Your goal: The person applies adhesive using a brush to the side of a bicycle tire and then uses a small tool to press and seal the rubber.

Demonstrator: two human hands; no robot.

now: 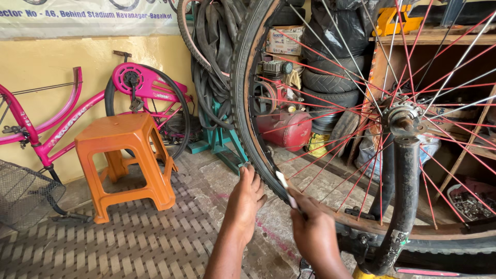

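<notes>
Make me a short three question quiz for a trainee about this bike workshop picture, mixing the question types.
1. True or false: the left hand rests on the black knobby tyre of the red-spoked bicycle wheel.
2. What does the right hand hold against the rim?
A. a slim white tool
B. a hammer
C. a paintbrush
3. Fill in: the orange plastic stool stands in front of a ____ bicycle frame.

Key: 1 true; 2 A; 3 pink.
</notes>
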